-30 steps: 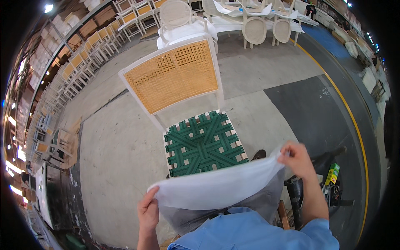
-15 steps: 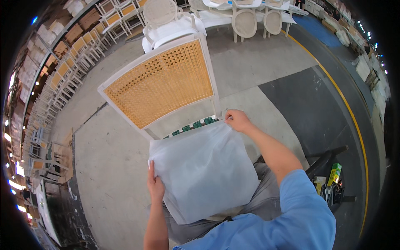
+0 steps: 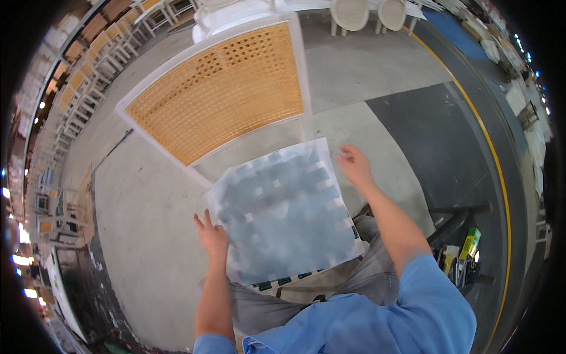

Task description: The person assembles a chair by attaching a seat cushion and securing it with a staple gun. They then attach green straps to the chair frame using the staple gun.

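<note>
Both hands flat and open: left hand (image 3: 212, 237) and right hand (image 3: 354, 165) press the thin white sheet (image 3: 283, 212) spread between them over the chair seat (image 3: 295, 279).

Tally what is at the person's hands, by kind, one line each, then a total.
White chair with a cane back: 1
Green and white woven seat, mostly covered: 1
Thin white sheet spread over the seat: 1
Hands at the sheet's edges: 2, left hand and right hand
Total: 5
</note>
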A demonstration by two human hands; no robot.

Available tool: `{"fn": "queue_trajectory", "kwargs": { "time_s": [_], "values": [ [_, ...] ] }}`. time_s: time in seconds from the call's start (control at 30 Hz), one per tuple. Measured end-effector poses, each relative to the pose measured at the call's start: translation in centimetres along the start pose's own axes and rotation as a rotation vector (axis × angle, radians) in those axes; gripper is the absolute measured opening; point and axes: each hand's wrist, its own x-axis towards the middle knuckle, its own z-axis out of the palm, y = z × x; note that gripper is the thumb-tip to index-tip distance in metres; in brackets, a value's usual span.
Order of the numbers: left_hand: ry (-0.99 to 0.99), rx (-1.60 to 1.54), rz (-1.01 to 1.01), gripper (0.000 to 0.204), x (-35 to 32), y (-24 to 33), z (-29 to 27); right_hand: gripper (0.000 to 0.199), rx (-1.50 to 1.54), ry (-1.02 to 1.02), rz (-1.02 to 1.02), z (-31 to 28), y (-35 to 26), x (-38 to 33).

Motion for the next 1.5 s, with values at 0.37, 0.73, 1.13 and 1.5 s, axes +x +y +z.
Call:
{"fn": "queue_trajectory", "kwargs": {
  "time_s": [0.37,0.73,1.13,1.5],
  "values": [
    [-0.468,0.281,0.131,0.073,-13.0,1.9,1.7,0.072,0.007,-0.604,0.438,-2.7,5.4,-15.4],
    [-0.354,0.322,-0.084,0.078,-13.4,2.5,0.6,0.065,0.015,-0.539,0.457,-3.2,6.0,-15.2],
    [-0.254,-0.514,-0.410,0.072,-7.9,-2.8,3.6,0.041,0.216,-0.542,0.502,-3.5,7.5,-14.7],
    [0.146,0.011,-0.035,0.066,-7.8,2.3,4.2,0.045,0.242,-0.566,0.484,-3.3,8.9,-12.3]
  ]
}}
